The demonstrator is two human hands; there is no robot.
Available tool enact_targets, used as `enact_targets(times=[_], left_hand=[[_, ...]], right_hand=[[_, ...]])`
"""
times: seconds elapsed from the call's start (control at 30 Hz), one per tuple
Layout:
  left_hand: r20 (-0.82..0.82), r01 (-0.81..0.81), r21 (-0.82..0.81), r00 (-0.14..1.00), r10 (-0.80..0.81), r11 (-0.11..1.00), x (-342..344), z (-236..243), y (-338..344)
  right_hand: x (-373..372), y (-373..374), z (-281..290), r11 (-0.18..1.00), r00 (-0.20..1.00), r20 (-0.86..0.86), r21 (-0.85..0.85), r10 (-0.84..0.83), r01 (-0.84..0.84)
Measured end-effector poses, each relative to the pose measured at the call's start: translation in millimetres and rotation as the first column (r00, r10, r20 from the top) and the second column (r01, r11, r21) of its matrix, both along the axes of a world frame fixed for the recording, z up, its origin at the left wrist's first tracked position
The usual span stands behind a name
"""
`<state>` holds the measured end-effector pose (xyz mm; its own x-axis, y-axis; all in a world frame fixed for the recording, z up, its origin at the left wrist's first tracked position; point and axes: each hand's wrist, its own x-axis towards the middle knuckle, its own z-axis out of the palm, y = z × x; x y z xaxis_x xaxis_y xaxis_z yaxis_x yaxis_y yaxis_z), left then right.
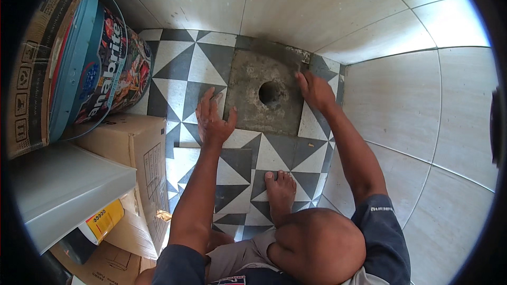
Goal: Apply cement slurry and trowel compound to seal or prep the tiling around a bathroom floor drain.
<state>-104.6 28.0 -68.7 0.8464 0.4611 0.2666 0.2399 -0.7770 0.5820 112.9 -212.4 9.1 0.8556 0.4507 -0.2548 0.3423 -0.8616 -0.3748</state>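
My right hand (317, 89) is closed around the handle of a trowel (274, 51), whose grey blade is smeared by motion. The blade is over the far edge of a bare cement patch (248, 111), close to the wall. A round drain hole (270, 93) opens in that patch, to the left of my right hand. On the patterned floor tiles (203, 66), just left of the patch, my left hand (214, 121) lies with its fingers spread and nothing in it.
Pale wall tiles (317, 5) rise behind and to the right. A large blue-green bucket (79, 68) and a cardboard box (119, 132) crowd the left side, with a grey-white panel (68, 190) nearer. One loose-looking floor tile (235, 166) lies before the patch, near my bare foot (281, 192).
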Motion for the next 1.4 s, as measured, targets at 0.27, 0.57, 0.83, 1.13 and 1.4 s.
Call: enact_targets(times=[0.27, 0.57, 0.83, 1.13, 1.4], left_hand=[[0.002, 0.0, -0.013, 1.0, 0.0, 1.0, 5, 1, 1], [0.011, -0.027, -0.008, 1.0, 0.027, 1.0, -6, -7, 6], [0.034, -0.003, -0.02, 0.999, 0.004, 1.0, 1, 0, 3], [0.001, 0.001, -0.038, 1.0, -0.001, 0.999, 7, -4, -4], [0.005, -0.026, -0.015, 1.0, 0.026, 1.0, 1, 2, 0]], right_hand=[[28, 18, -22, 0.983, 0.976, -0.115, -0.002, 0.183, -0.184], [-54, -9, -12, 0.998, 0.982, -0.188, 0.05, 0.034, -0.025], [-27, 20, -3, 0.979, 0.937, -0.309, 0.066, -0.161, 0.19], [-65, -26, -50, 0.95, 0.994, 0.091, 0.31, -0.063, 0.032], [-33, 38, 12, 0.996, 0.909, -0.414, 0.056, -0.044, 0.074]])
